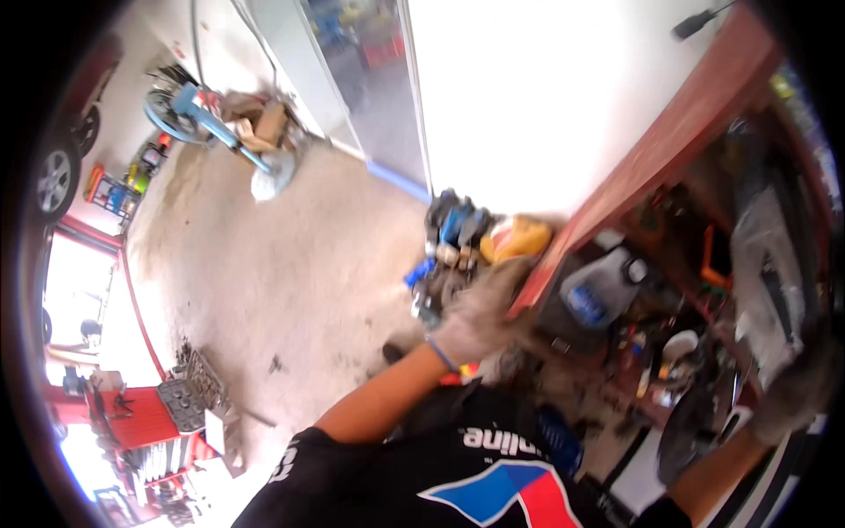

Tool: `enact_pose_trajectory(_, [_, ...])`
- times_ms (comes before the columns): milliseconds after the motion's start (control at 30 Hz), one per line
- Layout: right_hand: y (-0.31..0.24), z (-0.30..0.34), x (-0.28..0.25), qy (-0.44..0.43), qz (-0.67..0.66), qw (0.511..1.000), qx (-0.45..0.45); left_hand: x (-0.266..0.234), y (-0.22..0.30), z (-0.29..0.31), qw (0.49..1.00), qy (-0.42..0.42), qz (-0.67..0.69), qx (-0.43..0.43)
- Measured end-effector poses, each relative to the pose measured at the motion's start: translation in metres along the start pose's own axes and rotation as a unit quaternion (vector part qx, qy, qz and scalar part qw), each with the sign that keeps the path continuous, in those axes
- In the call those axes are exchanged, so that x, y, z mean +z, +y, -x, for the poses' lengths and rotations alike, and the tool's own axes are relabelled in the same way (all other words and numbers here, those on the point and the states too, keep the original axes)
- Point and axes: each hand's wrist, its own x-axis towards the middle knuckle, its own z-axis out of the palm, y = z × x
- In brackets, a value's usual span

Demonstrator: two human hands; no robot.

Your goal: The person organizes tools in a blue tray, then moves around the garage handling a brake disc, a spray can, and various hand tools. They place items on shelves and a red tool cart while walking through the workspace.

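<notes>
My left hand (475,326), in a pale, dirty work glove, reaches to the front corner of a red bench (616,189). Motion blurs its fingers, so I cannot tell whether it grips the corner or only passes beside it. My right hand (797,396), also gloved, is at the far right edge, close to a clear plastic wrapping (764,273) with something dark in it. Shadow and blur hide those fingers. Between the hands, a grey jug (603,286) with a blue label stands on a cluttered shelf under the bench top.
A pile of dark parts (453,238) and a yellow bag (518,238) lie against the white wall. At lower left stands a red tool cart (132,418) with metal parts beside it. A light blue stand (216,128) is at the back; a car wheel (57,180) shows at far left.
</notes>
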Motion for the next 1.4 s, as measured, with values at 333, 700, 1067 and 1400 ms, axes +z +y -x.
enact_pose_trajectory(333, [-0.534,-0.014,-0.067,-0.472,-0.757,0.45,0.033,-0.262,-0.222,0.673,0.535,0.018,-0.139,-0.833])
enact_pose_trajectory(700, [-0.824,-0.108,-0.208,-0.415,-0.745,0.395,-0.341,-0.137,-0.119,0.648,0.36,0.295,0.238,-0.852])
enact_pose_trajectory(1067, [-1.029,-0.14,-0.257,-0.346,-0.713,0.257,-0.554,-0.161,-0.212,0.591,0.221,0.593,0.289,-0.718])
enact_pose_trajectory(1400, [-1.231,-0.215,-0.353,-0.547,-0.651,0.12,-0.513,-0.292,-0.209,0.491,0.128,0.66,0.205,-0.712])
